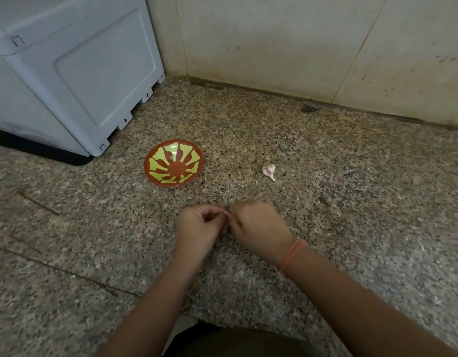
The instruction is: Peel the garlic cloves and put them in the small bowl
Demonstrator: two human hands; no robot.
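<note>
Your left hand (197, 225) and right hand (256, 228) touched fingertip to fingertip, both grips pinched on one garlic clove (227, 215); the small bowl (173, 163) sat at 11 o'clock, nearer your left.

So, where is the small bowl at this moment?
In the head view, the bowl sits on the granite surface left of centre, beyond the left hand, with the garlic to its right and the grey box behind it on the left.
</note>
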